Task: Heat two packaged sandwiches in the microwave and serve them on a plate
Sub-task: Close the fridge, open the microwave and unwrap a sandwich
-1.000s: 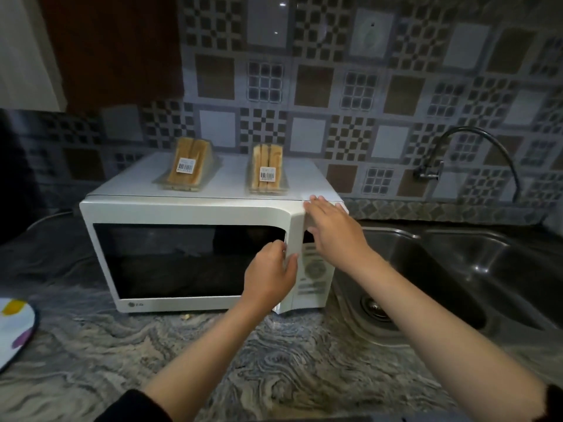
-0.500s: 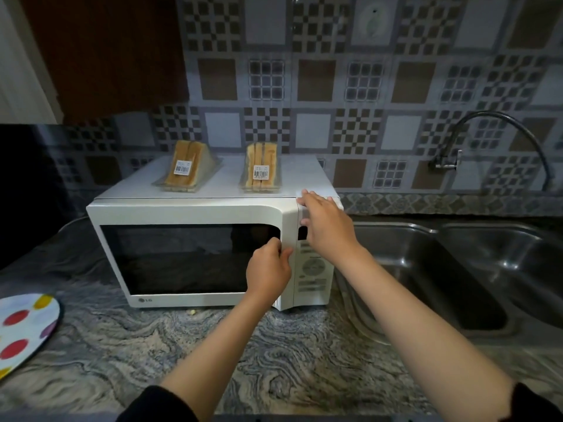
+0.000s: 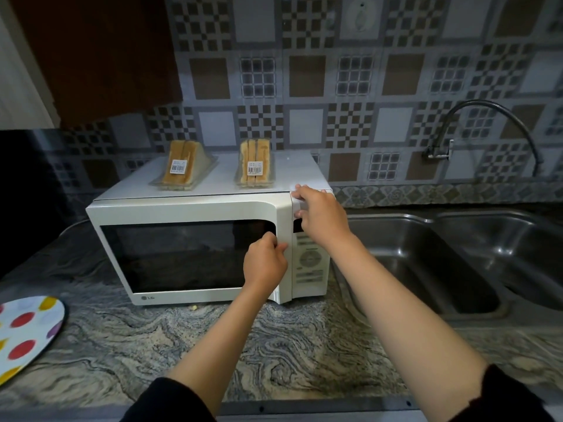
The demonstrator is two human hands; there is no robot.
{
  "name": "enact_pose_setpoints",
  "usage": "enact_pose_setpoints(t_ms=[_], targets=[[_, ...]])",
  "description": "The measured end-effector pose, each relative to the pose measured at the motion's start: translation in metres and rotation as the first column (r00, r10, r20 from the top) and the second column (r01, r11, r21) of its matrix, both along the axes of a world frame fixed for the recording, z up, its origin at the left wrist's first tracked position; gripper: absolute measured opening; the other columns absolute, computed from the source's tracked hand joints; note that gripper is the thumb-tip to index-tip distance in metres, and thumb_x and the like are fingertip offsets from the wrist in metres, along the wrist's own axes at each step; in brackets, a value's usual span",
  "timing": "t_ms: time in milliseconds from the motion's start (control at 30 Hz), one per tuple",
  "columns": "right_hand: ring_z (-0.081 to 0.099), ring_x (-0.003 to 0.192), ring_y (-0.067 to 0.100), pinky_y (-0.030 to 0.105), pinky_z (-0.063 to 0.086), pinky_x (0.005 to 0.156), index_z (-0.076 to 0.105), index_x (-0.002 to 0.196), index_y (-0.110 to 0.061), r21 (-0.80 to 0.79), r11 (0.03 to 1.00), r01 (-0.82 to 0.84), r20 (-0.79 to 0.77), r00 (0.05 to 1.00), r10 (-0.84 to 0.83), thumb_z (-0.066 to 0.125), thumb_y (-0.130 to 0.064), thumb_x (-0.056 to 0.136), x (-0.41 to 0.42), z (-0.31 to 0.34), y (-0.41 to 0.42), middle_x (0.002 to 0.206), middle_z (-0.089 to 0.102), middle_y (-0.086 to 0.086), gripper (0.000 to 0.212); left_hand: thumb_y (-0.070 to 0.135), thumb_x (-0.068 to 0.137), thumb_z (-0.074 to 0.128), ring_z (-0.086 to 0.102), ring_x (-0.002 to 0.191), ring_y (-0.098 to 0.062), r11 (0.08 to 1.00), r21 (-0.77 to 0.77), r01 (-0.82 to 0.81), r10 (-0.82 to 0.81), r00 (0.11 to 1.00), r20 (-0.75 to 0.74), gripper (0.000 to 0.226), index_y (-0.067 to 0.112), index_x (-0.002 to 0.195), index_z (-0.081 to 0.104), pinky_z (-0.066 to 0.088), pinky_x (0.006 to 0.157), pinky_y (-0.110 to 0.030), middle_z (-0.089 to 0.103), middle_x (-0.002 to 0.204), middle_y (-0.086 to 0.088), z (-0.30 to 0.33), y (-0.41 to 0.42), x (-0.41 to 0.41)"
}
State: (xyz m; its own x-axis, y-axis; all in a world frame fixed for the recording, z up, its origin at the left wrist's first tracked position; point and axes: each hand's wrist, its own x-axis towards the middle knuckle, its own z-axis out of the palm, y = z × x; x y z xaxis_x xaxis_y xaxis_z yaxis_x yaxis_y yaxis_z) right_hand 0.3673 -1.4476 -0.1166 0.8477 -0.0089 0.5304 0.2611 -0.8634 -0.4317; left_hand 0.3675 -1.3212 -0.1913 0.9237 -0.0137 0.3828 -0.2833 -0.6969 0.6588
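A white microwave (image 3: pixel 195 211) stands on the marble counter with its door closed. Two packaged sandwiches lie on its top: the left sandwich (image 3: pixel 181 166) and the right sandwich (image 3: pixel 255 163), each in clear plastic with a barcode label. My left hand (image 3: pixel 265 263) grips the right edge of the microwave door, fingers curled round it. My right hand (image 3: pixel 320 214) rests on the microwave's top right corner above the control panel, fingers fairly straight. A white plate with coloured dots (image 3: pixel 27 333) lies at the counter's left edge.
A double steel sink (image 3: pixel 426 269) sits right of the microwave, with a curved tap (image 3: pixel 487 129) on the tiled wall above it. Marble counter (image 3: pixel 182 345) stretches in front of the microwave. A dark wooden cabinet hangs at the upper left.
The view has drawn back a little, showing more of the plate. Both hands stay on the microwave, which remains closed.
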Motion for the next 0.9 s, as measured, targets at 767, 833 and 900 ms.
enact_pose_setpoints(t_ms=[767, 833, 900], targets=[[0.056, 0.109, 0.007, 0.022, 0.047, 0.094, 0.063, 0.117, -0.017, 0.689, 0.699, -0.191, 0.098, 0.980, 0.171, 0.062, -0.029, 0.090, -0.060, -0.030, 0.053, 0.116, 0.063, -0.006, 0.030, 0.071, 0.067, 0.062, -0.008, 0.146, -0.011, 0.953, 0.302, -0.017, -0.064, 0.964, 0.257, 0.108, 0.027, 0.150, 0.008, -0.001, 0.112, -0.057, -0.007, 0.159, 0.008, 0.038, 0.074, -0.064], [0.055, 0.112, 0.009, 0.030, 0.047, 0.098, 0.061, 0.120, -0.020, 0.726, 0.661, -0.188, 0.089, 0.980, 0.180, 0.060, -0.031, 0.092, -0.062, -0.034, 0.056, 0.121, 0.062, -0.006, 0.031, 0.078, 0.067, 0.052, -0.015, 0.144, -0.008, 0.930, 0.366, -0.028, -0.058, 0.974, 0.220, 0.106, 0.029, 0.149, 0.009, -0.002, 0.111, -0.061, -0.007, 0.159, 0.010, 0.038, 0.075, -0.062], [0.056, 0.111, 0.008, 0.033, 0.048, 0.097, 0.061, 0.122, -0.024, 0.737, 0.646, -0.201, 0.105, 0.977, 0.184, 0.057, -0.035, 0.092, -0.063, -0.038, 0.061, 0.119, 0.063, -0.009, 0.032, 0.082, 0.066, 0.044, -0.016, 0.143, -0.006, 0.924, 0.379, -0.044, -0.040, 0.977, 0.211, 0.103, 0.030, 0.148, 0.012, 0.000, 0.111, -0.062, -0.002, 0.159, 0.010, 0.035, 0.076, -0.064]])
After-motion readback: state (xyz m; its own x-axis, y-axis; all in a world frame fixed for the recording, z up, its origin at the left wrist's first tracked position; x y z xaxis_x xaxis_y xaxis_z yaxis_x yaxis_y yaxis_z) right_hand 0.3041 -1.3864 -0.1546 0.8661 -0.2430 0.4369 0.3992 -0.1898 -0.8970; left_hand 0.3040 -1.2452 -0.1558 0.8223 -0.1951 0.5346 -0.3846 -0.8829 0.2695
